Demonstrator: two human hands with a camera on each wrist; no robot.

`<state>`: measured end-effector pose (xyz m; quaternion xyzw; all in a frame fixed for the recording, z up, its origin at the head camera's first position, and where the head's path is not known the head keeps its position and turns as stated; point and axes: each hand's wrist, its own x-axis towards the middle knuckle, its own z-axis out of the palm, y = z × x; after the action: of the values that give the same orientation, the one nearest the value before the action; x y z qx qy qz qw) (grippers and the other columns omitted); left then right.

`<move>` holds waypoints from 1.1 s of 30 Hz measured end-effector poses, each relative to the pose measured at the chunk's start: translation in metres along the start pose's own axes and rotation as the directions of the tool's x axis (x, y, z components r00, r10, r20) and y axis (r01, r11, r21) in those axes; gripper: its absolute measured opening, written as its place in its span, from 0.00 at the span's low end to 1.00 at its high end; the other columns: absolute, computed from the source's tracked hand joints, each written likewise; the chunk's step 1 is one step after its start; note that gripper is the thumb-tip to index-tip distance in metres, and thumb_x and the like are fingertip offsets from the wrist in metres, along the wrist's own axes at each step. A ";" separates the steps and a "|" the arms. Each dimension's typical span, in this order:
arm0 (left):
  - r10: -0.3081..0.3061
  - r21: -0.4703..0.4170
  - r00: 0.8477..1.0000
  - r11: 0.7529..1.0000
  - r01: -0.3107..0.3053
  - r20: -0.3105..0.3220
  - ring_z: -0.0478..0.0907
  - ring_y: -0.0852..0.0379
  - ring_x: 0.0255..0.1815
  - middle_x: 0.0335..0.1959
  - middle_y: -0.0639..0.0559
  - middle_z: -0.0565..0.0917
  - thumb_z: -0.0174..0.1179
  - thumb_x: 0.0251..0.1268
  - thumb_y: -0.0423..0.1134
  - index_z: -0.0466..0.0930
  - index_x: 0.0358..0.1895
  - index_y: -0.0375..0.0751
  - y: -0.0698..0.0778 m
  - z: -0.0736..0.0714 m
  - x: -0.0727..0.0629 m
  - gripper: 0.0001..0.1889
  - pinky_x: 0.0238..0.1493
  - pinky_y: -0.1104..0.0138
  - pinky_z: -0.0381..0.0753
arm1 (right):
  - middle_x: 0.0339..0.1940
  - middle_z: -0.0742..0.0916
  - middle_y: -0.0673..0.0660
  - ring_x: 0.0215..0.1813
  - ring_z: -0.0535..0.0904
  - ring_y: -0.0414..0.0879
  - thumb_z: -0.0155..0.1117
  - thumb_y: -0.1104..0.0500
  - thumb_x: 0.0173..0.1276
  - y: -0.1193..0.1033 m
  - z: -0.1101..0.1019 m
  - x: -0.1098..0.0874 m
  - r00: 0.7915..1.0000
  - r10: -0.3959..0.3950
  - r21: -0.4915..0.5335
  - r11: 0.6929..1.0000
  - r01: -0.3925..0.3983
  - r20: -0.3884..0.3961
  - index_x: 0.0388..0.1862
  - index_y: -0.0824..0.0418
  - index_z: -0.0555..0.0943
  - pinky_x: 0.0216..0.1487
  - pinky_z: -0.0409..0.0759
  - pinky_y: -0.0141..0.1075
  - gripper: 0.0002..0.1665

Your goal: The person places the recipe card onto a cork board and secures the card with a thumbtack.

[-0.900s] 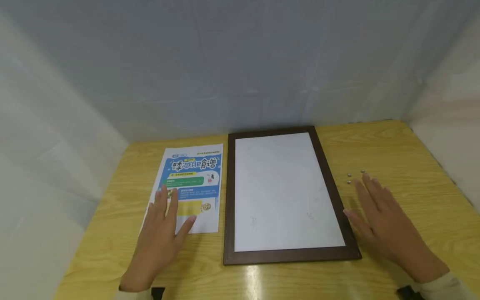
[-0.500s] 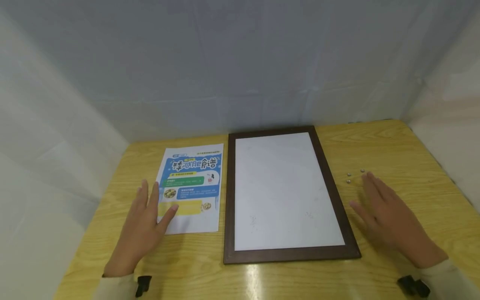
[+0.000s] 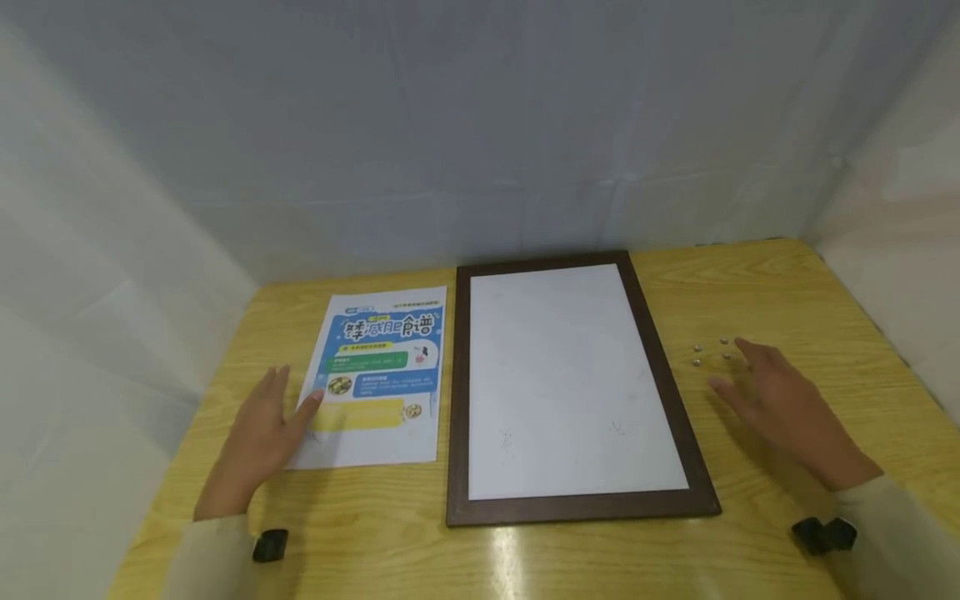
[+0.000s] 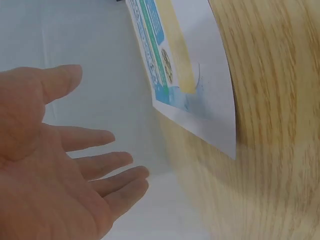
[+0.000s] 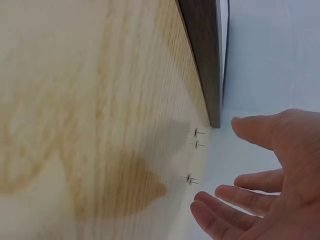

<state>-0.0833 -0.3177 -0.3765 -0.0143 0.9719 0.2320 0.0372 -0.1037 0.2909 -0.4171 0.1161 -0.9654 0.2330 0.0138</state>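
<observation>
My left hand (image 3: pixel 258 437) hovers at the left edge of a printed paper sheet (image 3: pixel 382 362) with blue, green and yellow blocks. Its fingers are spread and nothing is in them; in the left wrist view the palm (image 4: pixel 55 180) shows bare beside the lifted-looking sheet corner (image 4: pixel 220 135). On the other side, my right hand (image 3: pixel 795 408) is held with relaxed fingers just right of several small silver thumbtacks (image 3: pixel 697 362). The right wrist view shows thumbtacks (image 5: pixel 189 179) standing on the table, apart from the fingers.
A white board (image 3: pixel 573 383) in a dark brown frame (image 3: pixel 459 400) lies flat between the hands, right of the sheet. The wooden table (image 3: pixel 592 558) carries everything. Pale sheeting (image 3: pixel 480 125) hangs behind and at both sides.
My left hand has moved left and off most of the sheet, uncovering its pictures. My right hand has drawn slightly right, its fingers bending more, and another thumbtack has come into view.
</observation>
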 end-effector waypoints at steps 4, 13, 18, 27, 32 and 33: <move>-0.095 -0.031 0.994 0.995 0.097 0.048 0.45 0.19 0.75 0.75 0.16 0.46 0.42 0.81 0.60 0.43 0.76 0.18 -0.008 -0.002 0.004 0.46 0.71 0.30 0.49 | 0.64 0.68 0.86 0.56 0.74 0.79 0.60 0.48 0.78 0.008 -0.001 0.010 0.998 0.059 0.042 0.997 -0.060 0.037 0.72 0.85 0.58 0.47 0.75 0.72 0.45; -0.227 -0.035 0.967 0.972 0.233 0.117 0.48 0.20 0.74 0.74 0.17 0.50 0.43 0.79 0.61 0.45 0.76 0.18 -0.017 -0.001 0.010 0.47 0.71 0.31 0.54 | 0.60 0.76 0.81 0.51 0.80 0.73 0.63 0.54 0.76 0.018 -0.002 0.023 0.993 0.117 0.088 0.989 -0.118 0.021 0.65 0.83 0.68 0.43 0.83 0.62 0.36; -0.257 -0.025 0.956 0.964 0.263 0.138 0.56 0.21 0.72 0.72 0.17 0.55 0.47 0.79 0.59 0.47 0.75 0.17 -0.019 0.000 0.013 0.46 0.69 0.33 0.62 | 0.54 0.81 0.79 0.49 0.82 0.71 0.62 0.53 0.76 0.024 -0.001 0.028 0.989 0.148 0.085 0.985 -0.149 0.022 0.62 0.81 0.72 0.43 0.82 0.61 0.32; -0.366 -0.144 0.906 0.906 0.399 0.211 0.60 0.24 0.71 0.73 0.19 0.58 0.58 0.74 0.55 0.44 0.77 0.19 -0.023 -0.001 0.015 0.48 0.68 0.36 0.66 | 0.46 0.86 0.73 0.45 0.83 0.67 0.66 0.51 0.74 0.031 0.003 0.032 0.985 0.172 0.145 0.975 -0.170 -0.004 0.53 0.78 0.81 0.43 0.82 0.59 0.27; -0.368 -0.228 0.905 0.882 0.412 0.212 0.62 0.26 0.70 0.72 0.20 0.60 0.64 0.70 0.46 0.48 0.76 0.19 -0.029 0.000 0.017 0.46 0.68 0.38 0.68 | 0.42 0.88 0.70 0.40 0.84 0.59 0.68 0.54 0.72 0.033 0.005 0.034 0.981 0.191 0.165 0.969 -0.182 -0.042 0.48 0.74 0.84 0.37 0.83 0.48 0.22; -0.366 -0.241 0.907 0.879 0.411 0.210 0.63 0.26 0.70 0.71 0.20 0.61 0.66 0.69 0.45 0.49 0.76 0.20 -0.029 0.001 0.018 0.46 0.67 0.38 0.68 | 0.41 0.88 0.69 0.39 0.84 0.57 0.68 0.55 0.72 0.033 0.006 0.035 0.980 0.194 0.171 0.968 -0.183 -0.049 0.47 0.74 0.85 0.36 0.82 0.45 0.20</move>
<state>-0.0996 -0.3439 -0.3917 -0.1962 0.9004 0.3550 0.1575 -0.1447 0.3094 -0.4341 0.0167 -0.9484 0.3164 0.0132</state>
